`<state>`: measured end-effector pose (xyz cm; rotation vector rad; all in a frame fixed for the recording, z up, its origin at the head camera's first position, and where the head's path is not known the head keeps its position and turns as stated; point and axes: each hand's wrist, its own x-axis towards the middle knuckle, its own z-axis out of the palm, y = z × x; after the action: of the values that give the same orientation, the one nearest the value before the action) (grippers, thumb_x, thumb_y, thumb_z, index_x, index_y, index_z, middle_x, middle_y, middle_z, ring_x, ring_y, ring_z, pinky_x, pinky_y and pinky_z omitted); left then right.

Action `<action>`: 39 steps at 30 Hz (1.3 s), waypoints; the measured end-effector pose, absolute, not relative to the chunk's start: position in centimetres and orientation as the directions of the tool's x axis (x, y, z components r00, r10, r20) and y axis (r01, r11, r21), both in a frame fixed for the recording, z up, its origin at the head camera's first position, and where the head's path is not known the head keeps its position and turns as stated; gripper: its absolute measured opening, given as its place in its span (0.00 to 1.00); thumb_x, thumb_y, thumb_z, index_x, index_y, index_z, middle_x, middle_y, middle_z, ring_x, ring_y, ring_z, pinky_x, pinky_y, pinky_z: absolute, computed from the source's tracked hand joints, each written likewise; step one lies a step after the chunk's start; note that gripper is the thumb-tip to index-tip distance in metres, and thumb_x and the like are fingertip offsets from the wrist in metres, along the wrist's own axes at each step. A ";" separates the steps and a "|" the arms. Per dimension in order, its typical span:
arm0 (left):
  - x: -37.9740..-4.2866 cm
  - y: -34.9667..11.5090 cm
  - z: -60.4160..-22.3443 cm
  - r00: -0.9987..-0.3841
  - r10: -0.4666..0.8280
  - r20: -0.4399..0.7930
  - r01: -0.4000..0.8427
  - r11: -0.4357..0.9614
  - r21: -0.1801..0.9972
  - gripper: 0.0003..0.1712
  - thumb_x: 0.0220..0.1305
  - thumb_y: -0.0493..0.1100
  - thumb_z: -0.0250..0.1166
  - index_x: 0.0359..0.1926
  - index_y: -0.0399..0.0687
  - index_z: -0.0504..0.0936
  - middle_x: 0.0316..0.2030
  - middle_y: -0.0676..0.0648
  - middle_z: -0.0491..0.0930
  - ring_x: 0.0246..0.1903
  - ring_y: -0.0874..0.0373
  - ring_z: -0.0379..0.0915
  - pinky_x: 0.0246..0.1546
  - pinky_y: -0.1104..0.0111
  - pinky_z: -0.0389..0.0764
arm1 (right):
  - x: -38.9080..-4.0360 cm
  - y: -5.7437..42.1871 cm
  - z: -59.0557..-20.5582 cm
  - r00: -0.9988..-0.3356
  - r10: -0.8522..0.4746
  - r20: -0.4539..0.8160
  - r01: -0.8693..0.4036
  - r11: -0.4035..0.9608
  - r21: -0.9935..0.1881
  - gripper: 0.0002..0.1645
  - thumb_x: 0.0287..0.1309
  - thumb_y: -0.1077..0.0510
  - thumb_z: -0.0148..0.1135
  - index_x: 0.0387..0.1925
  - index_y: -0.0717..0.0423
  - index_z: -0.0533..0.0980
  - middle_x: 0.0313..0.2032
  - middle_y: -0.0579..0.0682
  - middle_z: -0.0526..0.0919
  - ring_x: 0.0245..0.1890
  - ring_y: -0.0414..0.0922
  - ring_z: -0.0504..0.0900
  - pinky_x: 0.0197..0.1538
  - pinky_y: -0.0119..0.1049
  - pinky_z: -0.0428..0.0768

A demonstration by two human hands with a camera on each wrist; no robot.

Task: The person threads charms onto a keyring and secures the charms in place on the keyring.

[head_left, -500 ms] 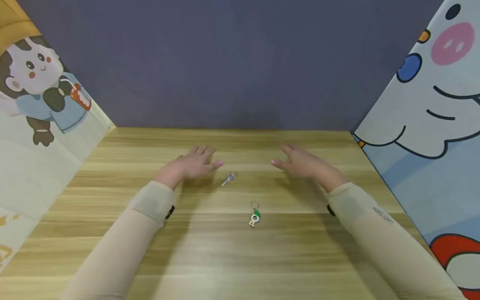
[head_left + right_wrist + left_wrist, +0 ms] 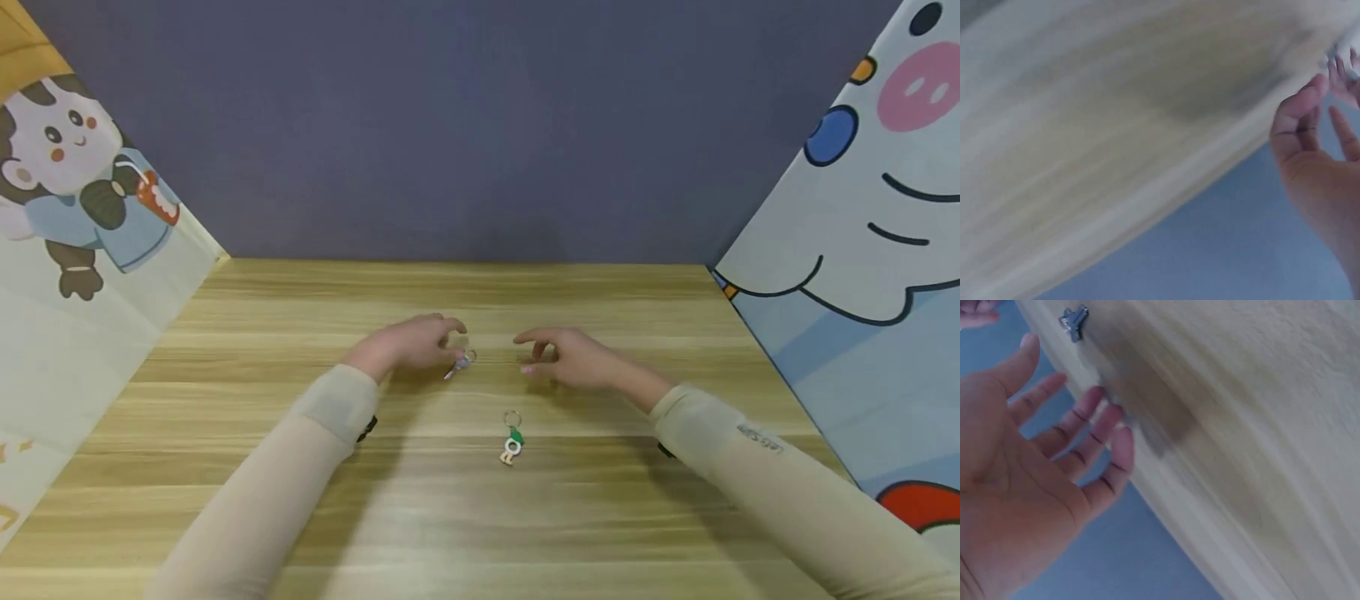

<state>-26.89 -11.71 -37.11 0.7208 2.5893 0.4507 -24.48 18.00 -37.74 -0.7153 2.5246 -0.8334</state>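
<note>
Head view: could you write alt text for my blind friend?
A person's left hand is close to a small key on a wooden table; the right hand, opposite, holds nothing. A green and white keychain lies nearer the viewer.

Evenly lit head view, pale glare on the near tabletop (image 2: 420,542), soft shadows beside both sleeves (image 2: 277,475); wrist views dimmer, hazy, bluish; key (image 2: 1074,324) soft-edged in the left, tabletop smeared in the right

A silver key (image 2: 461,364) lies aslant, just beyond a green-and-white keychain (image 2: 515,437).
</note>
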 end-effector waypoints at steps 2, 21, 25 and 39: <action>-27.3 -11.4 -37.4 -0.758 0.582 -0.293 0.441 0.789 0.427 0.30 0.80 0.50 0.61 0.77 0.50 0.70 0.55 0.42 0.81 0.56 0.48 0.79 0.65 0.49 0.78 | -24.0 17.9 -38.3 -0.754 -0.628 -0.193 -0.383 0.659 -0.647 0.33 0.72 0.52 0.70 0.74 0.53 0.73 0.53 0.55 0.83 0.39 0.42 0.83 0.41 0.37 0.82; -28.8 -11.4 -38.4 -0.667 0.656 -0.353 0.413 0.720 0.558 0.21 0.79 0.40 0.62 0.66 0.65 0.81 0.61 0.45 0.74 0.62 0.48 0.71 0.68 0.48 0.72 | -23.0 17.0 -40.5 -0.505 -0.823 -0.261 -0.512 0.529 -0.677 0.25 0.62 0.51 0.77 0.62 0.39 0.85 0.48 0.46 0.73 0.38 0.40 0.71 0.43 0.30 0.75; -29.6 -11.3 -38.3 -0.660 0.665 -0.351 0.403 0.707 0.581 0.18 0.81 0.39 0.59 0.64 0.62 0.81 0.57 0.44 0.75 0.56 0.49 0.71 0.60 0.54 0.74 | -23.1 16.9 -40.8 -0.529 -0.819 -0.221 -0.501 0.512 -0.698 0.21 0.59 0.52 0.78 0.55 0.41 0.89 0.47 0.46 0.74 0.39 0.41 0.72 0.43 0.30 0.76; -30.4 -10.2 -38.7 -0.638 0.689 -0.345 0.492 0.708 0.506 0.13 0.76 0.36 0.63 0.56 0.56 0.81 0.58 0.43 0.75 0.54 0.51 0.69 0.57 0.57 0.73 | -23.7 16.7 -41.3 -0.538 -0.812 -0.227 -0.501 0.525 -0.689 0.16 0.58 0.54 0.79 0.48 0.40 0.87 0.47 0.45 0.76 0.37 0.41 0.73 0.43 0.31 0.75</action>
<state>-30.39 -10.19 -38.69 0.9011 2.3932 0.5025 -23.71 16.68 -41.28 -1.0645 2.2320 -0.7671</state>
